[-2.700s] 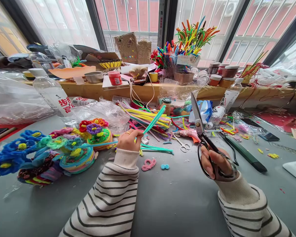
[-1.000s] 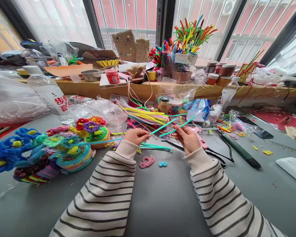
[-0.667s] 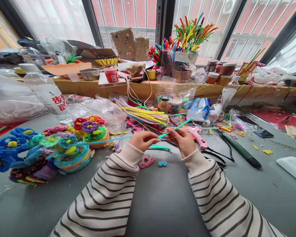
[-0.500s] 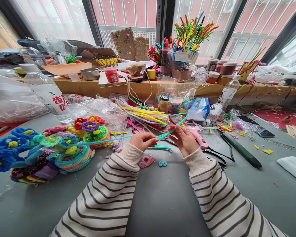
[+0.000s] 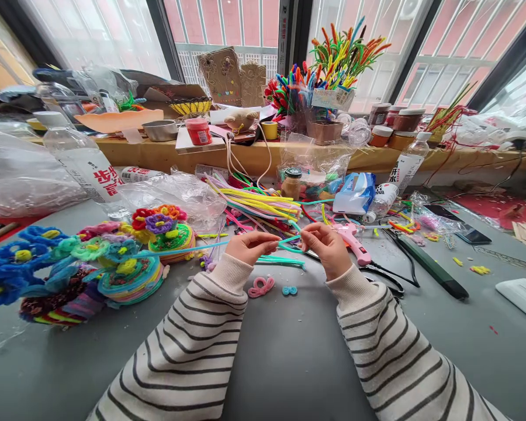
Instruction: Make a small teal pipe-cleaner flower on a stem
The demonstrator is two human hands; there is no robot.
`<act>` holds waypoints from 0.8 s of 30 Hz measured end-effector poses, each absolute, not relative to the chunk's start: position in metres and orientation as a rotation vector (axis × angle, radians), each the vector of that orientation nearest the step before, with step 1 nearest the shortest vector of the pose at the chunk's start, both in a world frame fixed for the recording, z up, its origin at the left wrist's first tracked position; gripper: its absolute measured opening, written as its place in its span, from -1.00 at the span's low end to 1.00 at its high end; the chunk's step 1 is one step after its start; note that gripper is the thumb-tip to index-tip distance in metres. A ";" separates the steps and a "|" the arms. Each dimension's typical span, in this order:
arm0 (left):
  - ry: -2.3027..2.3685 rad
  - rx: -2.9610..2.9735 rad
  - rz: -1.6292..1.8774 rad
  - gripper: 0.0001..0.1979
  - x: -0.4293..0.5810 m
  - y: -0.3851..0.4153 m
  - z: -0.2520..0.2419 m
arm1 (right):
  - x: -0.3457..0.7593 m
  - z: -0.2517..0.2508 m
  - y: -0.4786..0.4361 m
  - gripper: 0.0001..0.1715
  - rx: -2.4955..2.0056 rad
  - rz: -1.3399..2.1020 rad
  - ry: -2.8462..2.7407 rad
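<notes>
My left hand [image 5: 251,247] pinches a light-blue and teal pipe cleaner [image 5: 193,248], whose long end reaches left in front of the pipe-cleaner flowers. Facing it, my right hand [image 5: 326,248] is closed on the teal part, which bends into a small loop between the two hands. More teal pipe cleaners [image 5: 284,261] lie on the table just under my hands. Nearer to me rest a pink looped piece [image 5: 261,286] and a small blue coiled piece [image 5: 289,290]. A pink glue gun [image 5: 354,242] lies right beside my right hand.
Flower pots made of pipe cleaners [image 5: 129,283] stand at the left. Behind my hands lies a bundle of pipe cleaners [image 5: 263,204] with a small jar [image 5: 291,183]. A dark green tool [image 5: 432,266], cables and a white device [image 5: 521,298] are at the right.
The teal end that stuck up past my right hand now bends down into a loop between my hands. My right hand has turned slightly and its fingers have come closer to the left ones.
</notes>
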State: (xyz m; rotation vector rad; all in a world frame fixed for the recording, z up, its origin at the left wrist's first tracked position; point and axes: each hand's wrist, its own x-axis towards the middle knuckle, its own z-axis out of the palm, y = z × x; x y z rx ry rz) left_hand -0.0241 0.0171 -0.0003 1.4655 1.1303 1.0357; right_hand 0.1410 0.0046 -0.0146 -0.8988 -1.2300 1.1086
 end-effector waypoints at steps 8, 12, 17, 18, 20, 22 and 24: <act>1.019 1.499 1.121 -0.67 -0.021 0.014 -0.003 | 0.138 -0.017 0.001 -0.82 -1.070 0.910 -1.485; 1.008 1.478 1.150 -0.70 -0.019 0.013 -0.004 | 0.136 -0.016 -0.001 -0.84 -1.106 0.819 -1.563; 1.024 1.479 1.119 -0.76 -0.020 0.013 -0.003 | 0.135 -0.018 -0.002 -0.84 -1.107 0.773 -1.632; 1.033 1.481 1.101 -0.77 -0.020 0.013 -0.003 | 0.135 -0.018 -0.003 -0.83 -1.104 0.772 -1.643; 1.052 1.483 1.074 -0.79 -0.022 0.014 -0.001 | 0.135 -0.019 -0.003 -0.82 -1.103 0.762 -1.662; 1.067 1.480 1.066 -0.81 -0.023 0.014 0.000 | 0.135 -0.018 -0.004 -0.81 -1.100 0.741 -1.678; 1.091 1.457 1.062 -0.82 -0.024 0.015 0.001 | 0.137 -0.018 -0.003 -0.80 -1.096 0.705 -1.705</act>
